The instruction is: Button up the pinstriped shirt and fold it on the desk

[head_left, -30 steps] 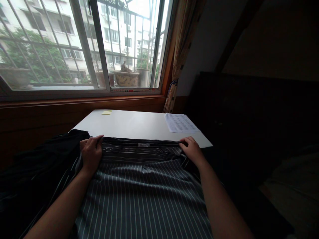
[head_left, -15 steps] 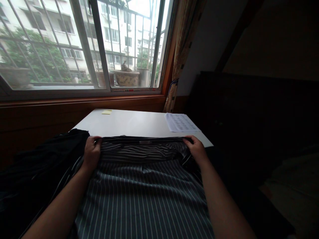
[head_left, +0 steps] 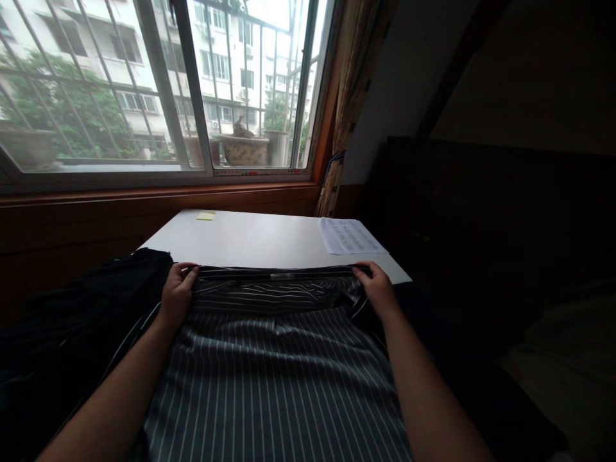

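Note:
A dark shirt with thin white stripes (head_left: 279, 378) lies spread over the near part of a white table (head_left: 255, 237). Its far edge is a folded band with a small pale label (head_left: 282, 276) near the middle. At the left end of that band, my left hand (head_left: 178, 292) pinches the cloth between thumb and fingers. My right hand (head_left: 378, 289) grips the opposite end the same way, so the band runs nearly straight between them. Some fingers of both hands are hidden beneath the fabric.
Dark crumpled clothing (head_left: 91, 308) is heaped at the left, close to my left forearm. Printed sheets (head_left: 351, 236) lie at the table's far right, and a yellow sticky note (head_left: 206, 216) at its far left. Behind the table are a barred window (head_left: 202, 96) and a tied curtain (head_left: 334, 173).
The fingers of my left hand have shifted slightly on the band. The band's upper edge looks a little flatter; my right hand stays almost in place.

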`<act>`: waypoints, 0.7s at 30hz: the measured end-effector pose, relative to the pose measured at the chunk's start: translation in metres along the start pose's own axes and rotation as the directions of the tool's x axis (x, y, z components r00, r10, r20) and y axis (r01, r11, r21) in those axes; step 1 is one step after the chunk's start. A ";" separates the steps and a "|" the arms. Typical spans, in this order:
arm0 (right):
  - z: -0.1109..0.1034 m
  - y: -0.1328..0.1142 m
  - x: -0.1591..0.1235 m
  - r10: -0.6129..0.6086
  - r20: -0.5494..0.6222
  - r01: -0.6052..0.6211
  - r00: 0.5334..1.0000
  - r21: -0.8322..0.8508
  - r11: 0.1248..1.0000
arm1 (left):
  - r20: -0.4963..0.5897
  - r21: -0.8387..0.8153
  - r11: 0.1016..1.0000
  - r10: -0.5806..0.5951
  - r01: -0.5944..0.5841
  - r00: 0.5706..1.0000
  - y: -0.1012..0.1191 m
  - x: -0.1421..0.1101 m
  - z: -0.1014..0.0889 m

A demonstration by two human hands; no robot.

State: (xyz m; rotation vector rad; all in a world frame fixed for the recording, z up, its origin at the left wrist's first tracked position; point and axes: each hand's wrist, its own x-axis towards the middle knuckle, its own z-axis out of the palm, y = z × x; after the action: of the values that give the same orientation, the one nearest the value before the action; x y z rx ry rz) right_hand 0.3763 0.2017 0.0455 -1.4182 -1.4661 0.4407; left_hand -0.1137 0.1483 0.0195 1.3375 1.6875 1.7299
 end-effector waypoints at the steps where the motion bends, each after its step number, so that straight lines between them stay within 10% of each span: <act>1: 0.001 0.001 0.000 0.003 0.002 -0.003 1.000 0.004 1.000 | 0.002 -0.002 1.000 -0.006 0.006 1.000 0.001 0.000 0.000; 21: 0.008 0.013 -0.004 0.055 -0.079 -0.062 0.995 -0.096 0.993 | -0.009 0.190 0.978 0.093 -0.089 0.996 -0.005 0.000 0.000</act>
State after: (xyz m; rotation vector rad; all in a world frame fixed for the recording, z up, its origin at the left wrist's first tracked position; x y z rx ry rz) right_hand 0.3751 0.2038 0.0300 -1.5429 -1.4037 0.3505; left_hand -0.1152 0.1493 0.0149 1.5079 1.8680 1.6687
